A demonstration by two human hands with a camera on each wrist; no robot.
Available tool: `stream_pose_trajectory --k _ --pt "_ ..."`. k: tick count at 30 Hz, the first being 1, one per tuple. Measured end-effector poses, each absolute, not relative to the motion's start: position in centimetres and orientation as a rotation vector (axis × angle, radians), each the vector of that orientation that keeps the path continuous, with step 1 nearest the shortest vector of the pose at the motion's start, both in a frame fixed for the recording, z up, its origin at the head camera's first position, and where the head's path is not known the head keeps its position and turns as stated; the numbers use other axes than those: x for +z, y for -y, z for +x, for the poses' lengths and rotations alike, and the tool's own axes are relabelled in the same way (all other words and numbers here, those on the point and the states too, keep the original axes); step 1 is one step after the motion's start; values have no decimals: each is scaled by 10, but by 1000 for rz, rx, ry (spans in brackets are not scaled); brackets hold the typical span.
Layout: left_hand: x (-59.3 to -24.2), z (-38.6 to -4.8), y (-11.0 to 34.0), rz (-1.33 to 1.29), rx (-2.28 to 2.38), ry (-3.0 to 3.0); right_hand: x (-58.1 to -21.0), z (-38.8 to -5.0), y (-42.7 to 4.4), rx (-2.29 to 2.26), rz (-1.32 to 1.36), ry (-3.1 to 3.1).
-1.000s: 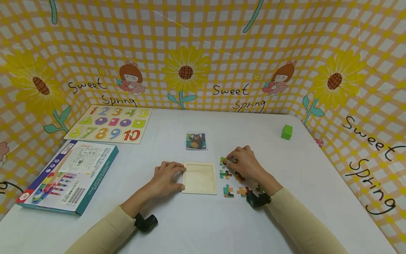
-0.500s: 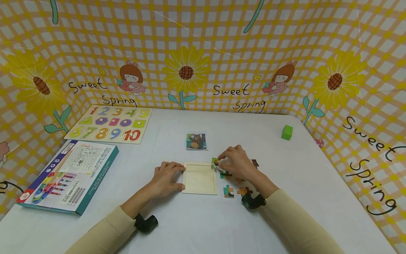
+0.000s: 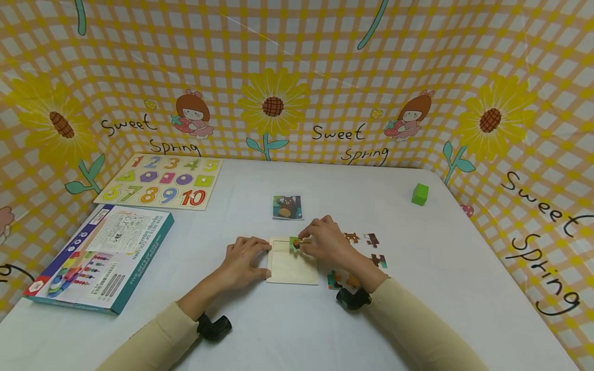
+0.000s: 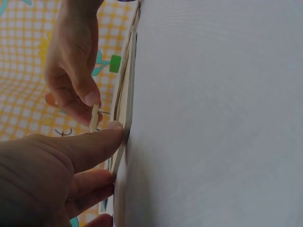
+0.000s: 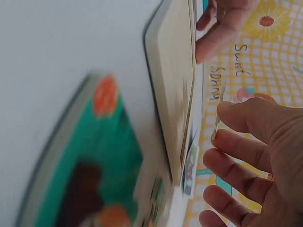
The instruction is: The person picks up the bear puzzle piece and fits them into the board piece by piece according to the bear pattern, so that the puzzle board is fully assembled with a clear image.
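Observation:
A shallow wooden tray (image 3: 293,268) lies flat on the table in the head view. My left hand (image 3: 241,262) touches its left side, thumb near the lower corner and fingers near the upper one. Above the tray's upper part, my right hand (image 3: 327,242) pinches a green and brown puzzle piece (image 3: 294,244) between thumb and finger. The right wrist view shows this thin piece (image 5: 218,113) edge-on in the right hand (image 5: 265,156), clear of the tray (image 5: 170,80). More puzzle pieces (image 3: 372,239) lie right of the tray, some partly hidden by the right hand.
A bear picture card (image 3: 287,207) lies behind the tray. At the left are a number board (image 3: 158,181) and a flat box (image 3: 102,257). A green block (image 3: 419,194) stands at the back right, before the checked cloth.
My right hand has moved left with the green and brown piece, from among the loose pieces to above the tray. My left hand has stayed at the tray's left side.

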State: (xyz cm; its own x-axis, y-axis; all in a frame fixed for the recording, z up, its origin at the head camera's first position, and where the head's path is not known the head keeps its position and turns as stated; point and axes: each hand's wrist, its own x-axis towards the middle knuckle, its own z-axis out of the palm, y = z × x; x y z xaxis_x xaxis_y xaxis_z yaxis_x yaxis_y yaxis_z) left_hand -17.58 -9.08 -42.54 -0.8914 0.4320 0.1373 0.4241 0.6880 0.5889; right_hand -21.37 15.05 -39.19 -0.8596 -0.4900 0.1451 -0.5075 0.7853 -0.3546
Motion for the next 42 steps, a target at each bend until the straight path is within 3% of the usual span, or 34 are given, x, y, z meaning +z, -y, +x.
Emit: stream_pose_trajectory --k 42 --pt "-423 -175 90 734 984 -2874 -404 -216 -115 425 924 2890"
